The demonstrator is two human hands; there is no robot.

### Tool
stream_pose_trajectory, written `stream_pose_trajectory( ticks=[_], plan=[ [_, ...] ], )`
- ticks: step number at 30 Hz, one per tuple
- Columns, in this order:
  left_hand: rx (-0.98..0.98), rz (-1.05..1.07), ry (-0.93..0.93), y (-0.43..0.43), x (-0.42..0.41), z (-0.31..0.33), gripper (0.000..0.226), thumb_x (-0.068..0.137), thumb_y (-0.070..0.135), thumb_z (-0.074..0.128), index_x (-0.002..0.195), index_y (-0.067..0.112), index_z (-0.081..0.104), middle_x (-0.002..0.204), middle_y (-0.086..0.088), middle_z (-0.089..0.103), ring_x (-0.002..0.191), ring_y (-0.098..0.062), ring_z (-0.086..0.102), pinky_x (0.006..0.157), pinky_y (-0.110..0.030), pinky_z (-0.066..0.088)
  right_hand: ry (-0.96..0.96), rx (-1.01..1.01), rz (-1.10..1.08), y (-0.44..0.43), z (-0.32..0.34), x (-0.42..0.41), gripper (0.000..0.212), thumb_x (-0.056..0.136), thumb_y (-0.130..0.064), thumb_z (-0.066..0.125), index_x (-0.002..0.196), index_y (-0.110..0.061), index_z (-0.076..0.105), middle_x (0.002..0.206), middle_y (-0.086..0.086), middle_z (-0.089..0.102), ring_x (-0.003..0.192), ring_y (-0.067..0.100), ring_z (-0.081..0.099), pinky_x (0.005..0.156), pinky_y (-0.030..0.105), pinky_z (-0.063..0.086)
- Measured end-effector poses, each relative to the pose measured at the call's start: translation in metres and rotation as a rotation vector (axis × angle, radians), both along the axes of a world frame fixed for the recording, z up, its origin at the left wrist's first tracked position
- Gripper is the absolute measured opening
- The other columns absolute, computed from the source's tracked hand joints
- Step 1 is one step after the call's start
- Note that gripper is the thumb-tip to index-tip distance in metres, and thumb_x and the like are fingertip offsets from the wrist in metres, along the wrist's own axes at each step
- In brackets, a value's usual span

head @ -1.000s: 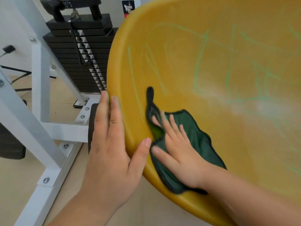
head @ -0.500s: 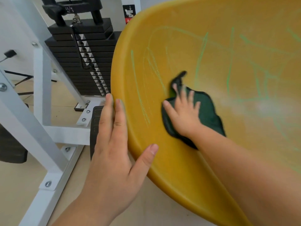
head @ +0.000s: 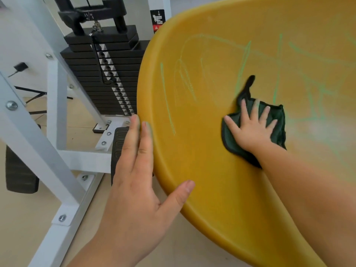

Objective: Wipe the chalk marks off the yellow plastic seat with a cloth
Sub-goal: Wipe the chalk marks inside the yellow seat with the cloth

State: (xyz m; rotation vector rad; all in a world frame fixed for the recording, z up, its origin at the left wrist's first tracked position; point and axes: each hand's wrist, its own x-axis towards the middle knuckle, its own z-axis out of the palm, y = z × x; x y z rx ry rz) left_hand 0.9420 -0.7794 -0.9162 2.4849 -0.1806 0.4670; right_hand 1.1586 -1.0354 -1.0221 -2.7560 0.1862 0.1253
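- The yellow plastic seat (head: 221,180) fills the right and centre of my frame, its curved rim running from the top centre down to the lower right.
- Green chalk marks (head: 167,99) cross its surface: one long stroke near the left rim, fainter loops beside it, and more lines toward the upper right. To the right of centre I see a pale, smeared patch; I think it is smudged chalk, though the blur there makes me unsure.
- A white metal frame (head: 57,112) stands in the left part of the frame, with bolted plates at its joints near the floor.
- Behind it, in the upper left, sits a black weight stack (head: 102,74) with a numbered strip down its middle.
- My left hand (head: 138,189) is at lower centre, lying on the seat's left rim. Its fingers are straight and close together along the outer edge, and the thumb is spread out onto the inner surface, so the rim sits between them.
- My right hand (head: 252,130) is right of centre, pressed flat on the cloth with its fingers spread apart and pointing up the frame.
- The dark green cloth (head: 277,120) lies against the seat under that hand, with a narrow corner sticking up above the fingertips.
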Motion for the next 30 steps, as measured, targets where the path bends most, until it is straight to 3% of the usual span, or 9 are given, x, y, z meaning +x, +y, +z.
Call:
stream_pose_trajectory(
  ticks=[2, 7, 10, 15, 19, 22, 25, 28, 30],
  plan=[
    [0.000, 0.000, -0.002, -0.002, 0.001, 0.000, 0.102, 0.075, 0.080, 0.048, 0.150, 0.047, -0.014, 0.157, 0.031, -0.019, 0.145, 0.009, -0.010, 0.108, -0.029, 0.011, -0.029, 0.113, 0.043, 0.041, 0.012, -0.008, 0.101, 0.080, -0.092, 0.003, 0.162, -0.036, -0.015, 0.170, 0.004, -0.024, 0.155, 0.040, -0.021, 0.121, 0.069, -0.008],
    [-0.022, 0.026, -0.045, -0.008, 0.007, -0.004, 0.097, 0.082, 0.072, 0.047, 0.156, 0.034, -0.002, 0.163, 0.019, -0.009, 0.149, -0.001, -0.004, 0.115, -0.028, 0.013, -0.264, 0.458, 0.558, 0.116, 0.043, -0.087, 0.082, 0.092, -0.077, 0.016, 0.162, -0.041, -0.006, 0.171, -0.013, -0.020, 0.156, 0.024, -0.026, 0.122, 0.058, -0.015],
    [-0.046, 0.038, -0.076, -0.008, 0.010, -0.006, 0.089, 0.088, 0.063, 0.048, 0.157, 0.027, 0.006, 0.164, 0.015, -0.003, 0.150, -0.003, 0.001, 0.118, -0.018, 0.010, -0.314, 0.399, 0.753, 0.094, 0.028, -0.097, 0.072, 0.095, -0.077, 0.018, 0.157, -0.052, -0.010, 0.169, -0.017, -0.022, 0.155, 0.017, -0.027, 0.125, 0.056, -0.013],
    [-0.049, 0.061, -0.077, -0.006, 0.008, -0.004, 0.088, 0.085, 0.063, 0.049, 0.156, 0.035, 0.004, 0.162, 0.024, -0.004, 0.148, 0.001, 0.001, 0.111, -0.027, 0.014, -0.224, 0.094, 0.325, 0.037, 0.003, -0.011, 0.094, 0.073, -0.099, -0.002, 0.155, -0.055, -0.014, 0.169, -0.010, -0.024, 0.157, 0.027, -0.022, 0.123, 0.066, -0.006],
    [-0.062, 0.084, -0.071, -0.010, 0.006, -0.004, 0.088, 0.084, 0.065, 0.046, 0.155, 0.039, 0.002, 0.160, 0.030, -0.006, 0.146, 0.006, -0.001, 0.110, -0.026, 0.013, -0.110, 0.136, 0.053, 0.038, 0.009, 0.012, 0.091, 0.086, -0.088, 0.005, 0.161, -0.041, -0.014, 0.169, -0.004, -0.028, 0.155, 0.034, -0.025, 0.122, 0.068, -0.009],
    [-0.091, 0.124, -0.110, -0.014, 0.010, -0.006, 0.086, 0.085, 0.057, 0.051, 0.157, 0.031, 0.011, 0.162, 0.023, 0.002, 0.147, 0.005, 0.004, 0.116, -0.013, 0.011, -0.158, 0.272, 0.183, 0.093, 0.031, -0.016, 0.084, 0.099, -0.074, 0.018, 0.165, -0.027, -0.003, 0.171, -0.003, -0.021, 0.156, 0.033, -0.021, 0.122, 0.067, -0.007],
    [-0.179, 0.170, -0.195, -0.020, 0.016, -0.009, 0.076, 0.087, 0.045, 0.053, 0.154, 0.019, 0.027, 0.162, 0.009, 0.020, 0.148, -0.003, 0.018, 0.118, -0.024, 0.020, -0.332, 0.458, 0.525, 0.123, 0.052, -0.067, 0.084, 0.096, -0.072, 0.019, 0.163, -0.020, 0.022, 0.172, -0.011, -0.015, 0.157, 0.023, -0.023, 0.124, 0.060, -0.010],
    [-0.264, 0.197, -0.275, -0.016, 0.020, -0.011, 0.060, 0.092, 0.035, 0.051, 0.147, 0.015, 0.042, 0.156, 0.005, 0.034, 0.144, -0.007, 0.030, 0.116, -0.029, 0.029, -0.388, 0.506, 0.808, 0.112, 0.042, -0.097, 0.071, 0.099, -0.071, 0.021, 0.162, -0.043, 0.003, 0.172, -0.015, -0.014, 0.157, 0.018, -0.023, 0.125, 0.054, -0.012],
    [-0.265, 0.217, -0.289, -0.016, 0.021, -0.010, 0.055, 0.093, 0.033, 0.050, 0.145, 0.016, 0.043, 0.155, 0.006, 0.036, 0.143, -0.005, 0.031, 0.115, -0.023, 0.028, -0.435, 0.379, 0.774, 0.094, 0.031, -0.074, 0.071, 0.094, -0.080, 0.019, 0.154, -0.055, -0.010, 0.170, -0.016, -0.018, 0.158, 0.020, -0.020, 0.126, 0.058, -0.008]
  ],
)
